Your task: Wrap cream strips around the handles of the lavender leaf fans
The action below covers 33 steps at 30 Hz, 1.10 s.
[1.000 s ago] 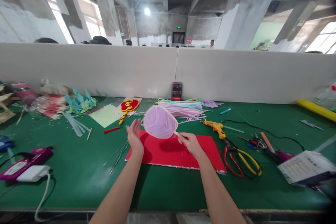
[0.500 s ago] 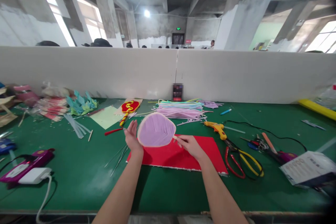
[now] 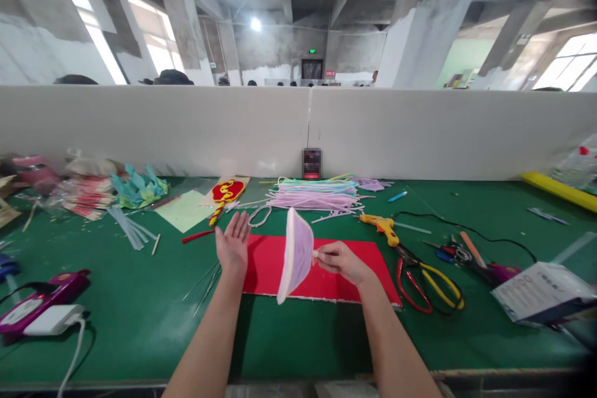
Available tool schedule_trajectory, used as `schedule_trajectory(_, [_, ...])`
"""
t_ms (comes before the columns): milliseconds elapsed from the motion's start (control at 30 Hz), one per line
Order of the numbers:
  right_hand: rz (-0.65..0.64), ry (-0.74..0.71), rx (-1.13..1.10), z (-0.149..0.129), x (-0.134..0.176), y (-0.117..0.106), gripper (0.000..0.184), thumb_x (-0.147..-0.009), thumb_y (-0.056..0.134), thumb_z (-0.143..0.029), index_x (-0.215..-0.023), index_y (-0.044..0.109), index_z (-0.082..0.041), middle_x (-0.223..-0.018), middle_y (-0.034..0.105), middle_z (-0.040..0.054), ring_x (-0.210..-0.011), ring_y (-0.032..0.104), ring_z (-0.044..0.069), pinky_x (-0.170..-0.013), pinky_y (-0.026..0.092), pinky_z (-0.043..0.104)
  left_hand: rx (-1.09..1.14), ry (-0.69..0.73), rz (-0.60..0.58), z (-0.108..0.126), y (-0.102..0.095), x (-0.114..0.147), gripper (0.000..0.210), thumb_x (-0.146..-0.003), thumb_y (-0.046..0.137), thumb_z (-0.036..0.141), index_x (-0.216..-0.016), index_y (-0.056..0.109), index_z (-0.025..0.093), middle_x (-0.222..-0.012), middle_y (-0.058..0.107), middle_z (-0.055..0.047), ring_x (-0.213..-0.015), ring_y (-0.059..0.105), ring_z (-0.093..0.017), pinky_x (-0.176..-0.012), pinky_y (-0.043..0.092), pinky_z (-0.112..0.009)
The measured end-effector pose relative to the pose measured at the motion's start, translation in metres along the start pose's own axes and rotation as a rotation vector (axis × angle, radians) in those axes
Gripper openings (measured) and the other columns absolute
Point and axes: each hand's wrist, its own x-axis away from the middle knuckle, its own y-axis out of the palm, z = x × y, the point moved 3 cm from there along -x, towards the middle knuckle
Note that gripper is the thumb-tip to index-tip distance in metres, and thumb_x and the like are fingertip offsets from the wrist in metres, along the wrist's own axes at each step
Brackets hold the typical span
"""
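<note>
A lilac hand fan [image 3: 300, 252] with a pale rim is held up over the red board [image 3: 345, 286], its face turned partly edge-on to me. My right hand [image 3: 344, 260] pinches its short handle at the right side. To the left of the fan, my left hand [image 3: 233, 241] has its palm up and fingers spread, holding nothing and apart from the fan. Behind the fan lies a bundle of lilac and mint pipe cleaners [image 3: 317, 196]. A small red and yellow fan [image 3: 227, 191] rests beyond my left hand.
A yellow glue gun [image 3: 382, 227], large pliers-like cutters [image 3: 429, 283] and a white box [image 3: 545, 292] are on the right. Glue sticks [image 3: 133, 227], a pale green sheet [image 3: 183, 210] and a purple power strip [image 3: 44, 301] are on the left. A white partition [image 3: 163, 130] closes off the back.
The fan has turned from facing me to nearly edge-on, in my right hand. My left hand, earlier at the fan's left edge, is now apart from it with its palm open.
</note>
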Motion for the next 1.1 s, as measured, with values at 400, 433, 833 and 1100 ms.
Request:
schedule_trajectory(400, [-0.128,0.169,0.089,0.007,0.006,-0.005,0.03,-0.069,0.062,-0.039,-0.076,0.068,-0.01,-0.049,0.041,-0.0046,-0.042,0.025,0.004,-0.043,0.013,0.023,0.238,-0.184,-0.147,-0.005,0.001,-0.005,0.054,-0.08,0.037,0.053,-0.113,0.055,0.015,-0.129,0.046,-0.015,-0.121,0.04,-0.027,-0.099,0.031,-0.042])
schedule_trajectory(433, [-0.142,0.179,0.094,0.008,0.006,-0.005,0.03,-0.069,0.062,-0.038,-0.076,0.068,-0.01,-0.048,0.042,-0.0046,-0.042,0.025,0.004,-0.042,0.013,0.022,0.241,-0.184,-0.137,-0.005,0.0,-0.006,0.054,-0.08,0.037,0.054,-0.113,0.055,0.015,-0.129,0.046,-0.015,-0.12,0.041,-0.027,-0.099,0.031,-0.042])
schedule_trajectory(833, [-0.197,0.193,0.077,0.012,0.004,-0.003,0.023,-0.068,0.062,-0.031,-0.076,0.068,-0.011,-0.049,0.044,-0.004,-0.042,0.026,0.004,-0.041,0.012,0.022,0.21,-0.198,-0.152,-0.006,0.001,-0.006,0.054,-0.081,0.034,0.054,-0.114,0.054,0.016,-0.131,0.044,-0.015,-0.12,0.041,-0.027,-0.097,0.033,-0.041])
schedule_trajectory(1100, [-0.208,0.153,0.008,0.009,0.006,-0.002,0.027,-0.067,0.063,-0.035,-0.075,0.069,-0.01,-0.047,0.043,-0.0043,-0.041,0.025,0.004,-0.042,0.013,0.023,0.198,-0.18,-0.157,-0.004,0.003,-0.003,0.053,-0.082,0.034,0.053,-0.115,0.053,0.017,-0.127,0.048,-0.013,-0.12,0.041,-0.026,-0.098,0.031,-0.042])
